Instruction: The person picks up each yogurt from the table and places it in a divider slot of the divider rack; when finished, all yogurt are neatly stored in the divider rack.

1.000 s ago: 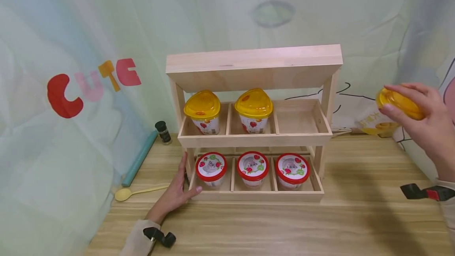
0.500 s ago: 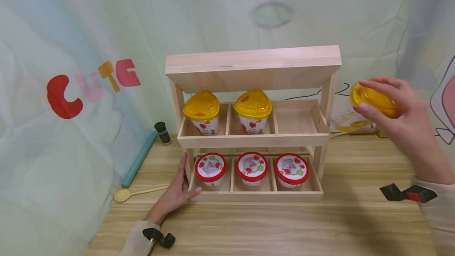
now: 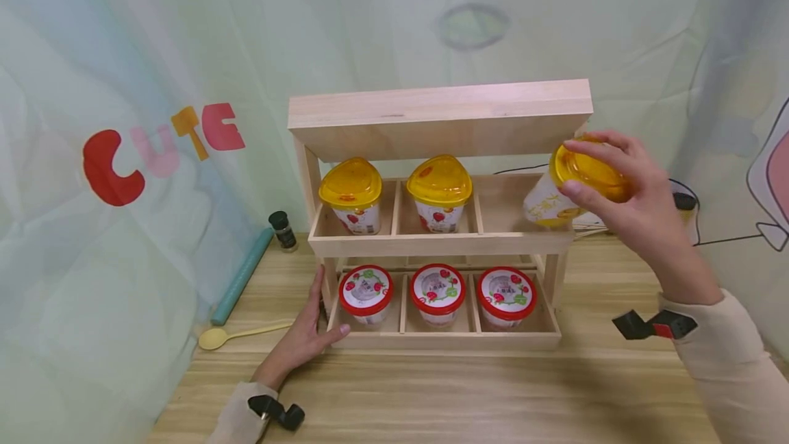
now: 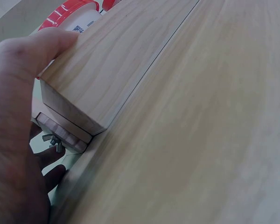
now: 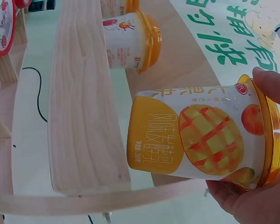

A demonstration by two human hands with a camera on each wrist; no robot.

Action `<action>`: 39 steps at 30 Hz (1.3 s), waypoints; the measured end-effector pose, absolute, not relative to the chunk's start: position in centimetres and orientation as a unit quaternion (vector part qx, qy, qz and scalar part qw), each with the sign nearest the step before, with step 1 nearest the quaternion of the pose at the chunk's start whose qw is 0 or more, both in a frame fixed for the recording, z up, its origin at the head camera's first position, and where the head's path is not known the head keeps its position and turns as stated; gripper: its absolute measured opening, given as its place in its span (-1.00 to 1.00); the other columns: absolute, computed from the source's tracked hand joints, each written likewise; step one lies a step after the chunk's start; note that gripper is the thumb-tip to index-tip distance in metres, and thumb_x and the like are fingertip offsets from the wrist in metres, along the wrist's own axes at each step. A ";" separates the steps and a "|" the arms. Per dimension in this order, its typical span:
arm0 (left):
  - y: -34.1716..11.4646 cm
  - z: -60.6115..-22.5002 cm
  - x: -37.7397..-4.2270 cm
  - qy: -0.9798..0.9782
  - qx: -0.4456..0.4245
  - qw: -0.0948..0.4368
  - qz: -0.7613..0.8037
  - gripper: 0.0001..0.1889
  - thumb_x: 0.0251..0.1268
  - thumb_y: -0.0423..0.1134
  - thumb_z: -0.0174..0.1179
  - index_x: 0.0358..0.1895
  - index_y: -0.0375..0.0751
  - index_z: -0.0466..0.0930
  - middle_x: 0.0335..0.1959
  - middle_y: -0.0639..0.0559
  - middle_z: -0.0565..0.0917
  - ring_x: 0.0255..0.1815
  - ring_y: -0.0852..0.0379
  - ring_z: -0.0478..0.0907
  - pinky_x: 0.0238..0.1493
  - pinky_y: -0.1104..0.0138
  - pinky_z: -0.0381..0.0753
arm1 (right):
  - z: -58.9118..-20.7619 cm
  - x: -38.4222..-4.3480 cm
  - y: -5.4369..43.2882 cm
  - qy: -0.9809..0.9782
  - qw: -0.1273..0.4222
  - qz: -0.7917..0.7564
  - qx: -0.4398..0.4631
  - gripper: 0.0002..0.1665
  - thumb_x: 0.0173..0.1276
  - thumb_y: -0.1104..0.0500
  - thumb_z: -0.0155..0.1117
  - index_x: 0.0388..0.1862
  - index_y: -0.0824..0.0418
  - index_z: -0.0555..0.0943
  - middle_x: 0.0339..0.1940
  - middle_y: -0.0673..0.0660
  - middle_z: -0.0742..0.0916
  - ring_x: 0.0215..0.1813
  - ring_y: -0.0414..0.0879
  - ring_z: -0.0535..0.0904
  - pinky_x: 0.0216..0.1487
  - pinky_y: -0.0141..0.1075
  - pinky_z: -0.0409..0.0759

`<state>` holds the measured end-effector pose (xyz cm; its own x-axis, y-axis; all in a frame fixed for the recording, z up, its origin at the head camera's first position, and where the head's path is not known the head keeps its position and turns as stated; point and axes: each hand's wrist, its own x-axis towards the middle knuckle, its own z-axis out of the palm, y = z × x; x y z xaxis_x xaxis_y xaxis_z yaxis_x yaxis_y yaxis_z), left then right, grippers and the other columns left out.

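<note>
By its yellow lid, my right hand [image 3: 644, 207] grips a mango yogurt cup [image 5: 191, 135], tilted at the right compartment of the upper tier of a two-tier wooden rack [image 3: 440, 245]. In the right wrist view the cup's base is close beside the upper tier's front board [image 5: 86, 102]. My left hand [image 3: 301, 338] holds the rack's lower left corner, thumb over the front edge and fingers around the side. Two more yellow-lidded cups [image 3: 351, 187] [image 3: 440, 183] stand in the upper left and middle compartments. Three red-lidded cups [image 3: 366, 290] fill the lower tier.
Left of the rack lie a yellow spoon [image 3: 212, 338] and a teal rod [image 3: 242, 277], near a small black-capped jar [image 3: 283, 230]. A dark-topped item [image 3: 684, 201] stands behind my right hand. A printed curtain [image 3: 394, 26] hangs behind the wooden table [image 3: 431, 396].
My right hand has carried the mango yogurt cup leftward from the far right to the upper right compartment. My left hand has stayed on the rack's corner.
</note>
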<state>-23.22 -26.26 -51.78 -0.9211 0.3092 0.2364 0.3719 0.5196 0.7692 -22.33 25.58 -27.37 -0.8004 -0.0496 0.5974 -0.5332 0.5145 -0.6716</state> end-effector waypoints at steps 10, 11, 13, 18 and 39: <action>-26.2 -51.6 -23.2 -0.874 -0.184 0.027 -0.449 0.38 0.25 -0.04 0.51 0.76 0.34 -0.56 0.82 -0.34 -0.29 0.78 -0.59 -0.19 0.55 -0.60 -0.03 | -28.4 -23.9 23.0 -0.857 0.240 0.413 0.196 -0.43 0.41 0.11 0.53 0.39 -0.14 0.71 0.58 0.06 0.46 0.36 -0.07 0.37 0.12 -0.63 0.43; -26.2 -51.6 -23.1 -0.875 -0.184 0.027 -0.448 0.38 0.25 -0.04 0.51 0.76 0.35 -0.56 0.82 -0.33 -0.29 0.78 -0.59 -0.19 0.55 -0.59 -0.02 | -28.6 -24.1 22.8 -0.857 0.237 0.412 0.197 -0.44 0.41 0.10 0.53 0.38 -0.14 0.71 0.58 0.07 0.46 0.35 -0.05 0.38 0.11 -0.62 0.44; -26.3 -51.6 -23.1 -0.876 -0.183 0.027 -0.445 0.38 0.25 -0.04 0.51 0.76 0.34 -0.57 0.82 -0.34 -0.29 0.78 -0.59 -0.18 0.55 -0.59 -0.02 | -29.0 -24.5 22.4 -0.858 0.232 0.413 0.200 -0.44 0.40 0.09 0.54 0.37 -0.14 0.72 0.57 0.10 0.47 0.36 0.01 0.40 0.10 -0.60 0.44; -26.4 -51.6 -23.0 -0.878 -0.178 0.026 -0.444 0.38 0.25 -0.03 0.51 0.76 0.35 -0.57 0.82 -0.35 -0.28 0.77 -0.60 -0.17 0.54 -0.59 -0.01 | -29.7 -25.6 21.3 -0.855 0.229 0.414 0.211 -0.42 0.34 0.09 0.59 0.35 -0.09 0.73 0.56 0.17 0.49 0.45 0.15 0.38 0.24 -0.17 0.50; -26.5 -49.5 -22.8 -0.919 -0.171 0.048 -0.352 0.37 0.26 0.11 0.51 0.76 0.36 -0.55 0.83 -0.28 -0.18 0.75 -0.55 0.01 0.53 -0.52 0.21 | -30.8 -23.5 24.2 -0.865 0.279 0.358 0.214 -0.03 0.23 0.10 0.64 0.62 -0.06 0.45 0.59 0.19 0.51 0.41 0.16 0.47 0.30 -0.15 0.42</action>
